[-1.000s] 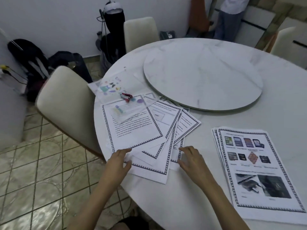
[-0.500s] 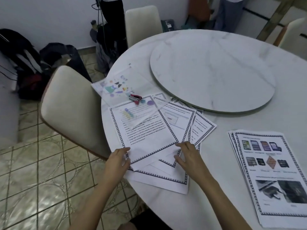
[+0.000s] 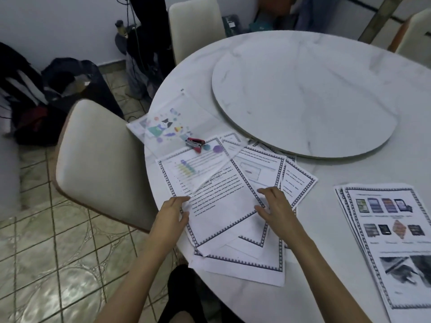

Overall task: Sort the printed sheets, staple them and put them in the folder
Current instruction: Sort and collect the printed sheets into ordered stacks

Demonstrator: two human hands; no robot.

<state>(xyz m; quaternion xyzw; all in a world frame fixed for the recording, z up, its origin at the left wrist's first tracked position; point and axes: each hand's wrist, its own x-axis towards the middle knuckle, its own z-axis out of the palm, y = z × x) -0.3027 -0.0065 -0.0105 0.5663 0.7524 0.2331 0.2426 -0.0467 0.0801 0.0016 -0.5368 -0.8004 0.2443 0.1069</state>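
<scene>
A fanned pile of printed sheets with patterned borders lies near the table's left edge. The top sheet (image 3: 217, 203) is full of text. My left hand (image 3: 170, 215) pinches its left edge between thumb and fingers. My right hand (image 3: 276, 206) rests with bent, spread fingers on the sheet's right edge and the sheets (image 3: 261, 173) beneath. A clear folder (image 3: 172, 117) with colourful prints lies behind the pile, its near corner overlapping the top sheet. A small red stapler (image 3: 194, 143) sits on the folder. A second stack of picture sheets (image 3: 391, 241) lies at the right.
The round white marble table (image 3: 326, 229) carries a raised turntable disc (image 3: 303, 96) at its middle. A cream chair (image 3: 98, 159) stands close at the left, with other chairs beyond the table. Dark bags (image 3: 65, 89) sit on the tiled floor by the wall.
Both hands have moved from the pile's near edge up to the two sides of the top sheet. The left hand has taken hold of its left edge.
</scene>
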